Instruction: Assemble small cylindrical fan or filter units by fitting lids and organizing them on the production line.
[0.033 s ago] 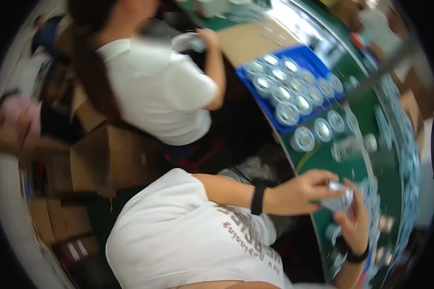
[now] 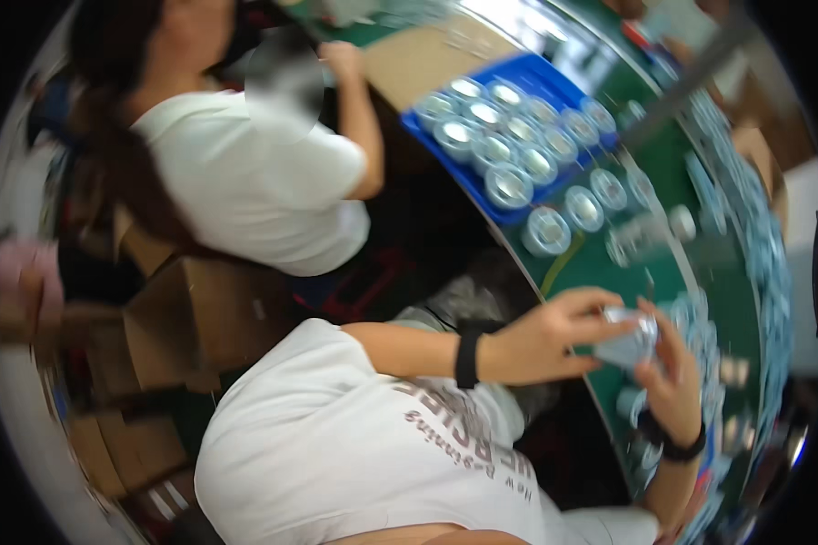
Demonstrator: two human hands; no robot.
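Note:
Between my two hands is a small pale-blue, translucent round container with a shiny face; blur hides its finer detail. My left hand, with a black band at the wrist, grips it from one side with bent fingers. On the opposite side, the thumb and fingers of my right hand close around it; that wrist has a dark band too. Both hands are above the edge of the green worktable. Similar round containers with silvery tops stand on the table beyond my left hand.
A blue tray holds several round containers. Near it lies a clear cylindrical jar. Pale-blue pieces line the table's far side. A co-worker in a white shirt sits to the left, with cardboard boxes behind.
The whole view has shifted, so the tray and co-worker appear farther left. My hands keep hold of the container, which looks slightly turned.

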